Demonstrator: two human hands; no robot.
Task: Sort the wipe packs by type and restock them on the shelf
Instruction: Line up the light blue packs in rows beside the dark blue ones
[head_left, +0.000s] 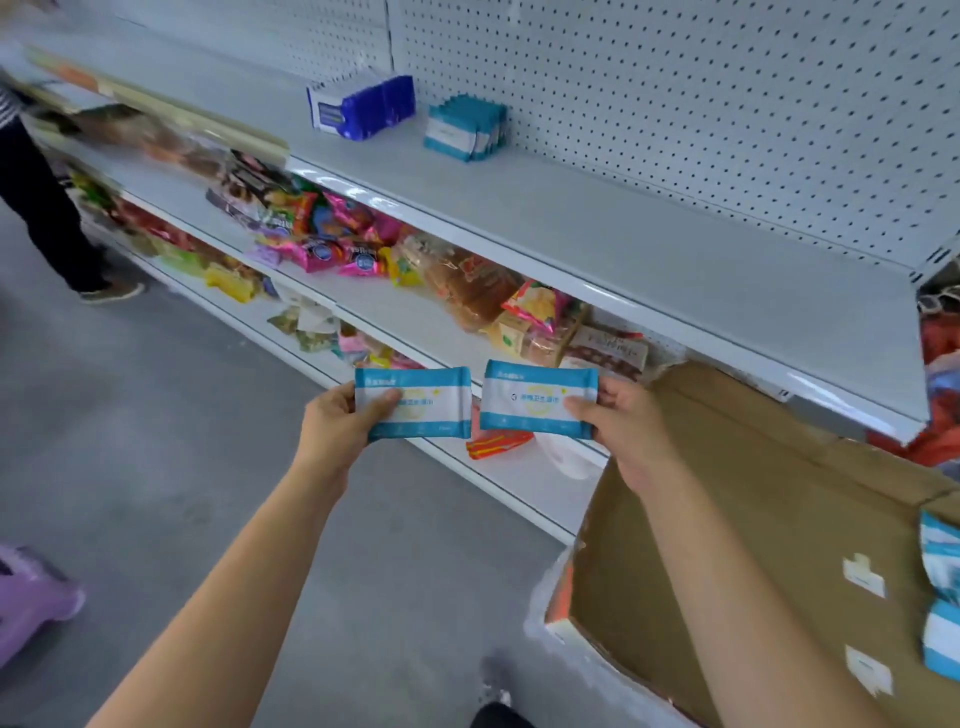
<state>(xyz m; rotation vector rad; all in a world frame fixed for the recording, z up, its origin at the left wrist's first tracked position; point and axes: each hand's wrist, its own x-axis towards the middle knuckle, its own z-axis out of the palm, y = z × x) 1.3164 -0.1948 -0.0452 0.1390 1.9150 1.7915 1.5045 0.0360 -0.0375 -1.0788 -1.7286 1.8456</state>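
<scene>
My left hand (340, 423) grips a teal-and-white wipe pack (423, 402) by its left end. My right hand (626, 423) grips a second teal-and-white wipe pack (535, 397) by its right end. Both packs are held flat side by side in front of the lower shelves. On the top white shelf (597, 228) a row of dark blue wipe packs (363, 106) stands on edge, and to its right stands a row of teal wipe packs (465, 127). More teal packs (943, 597) lie in the cardboard box (753, 519) at the right.
Snack bags and bread (457, 280) fill the middle shelf, with more packets on the bottom shelf. A pegboard wall (701, 104) backs the top shelf. Another person's legs (47, 208) stand at the far left. A purple object (31, 597) sits on the grey floor.
</scene>
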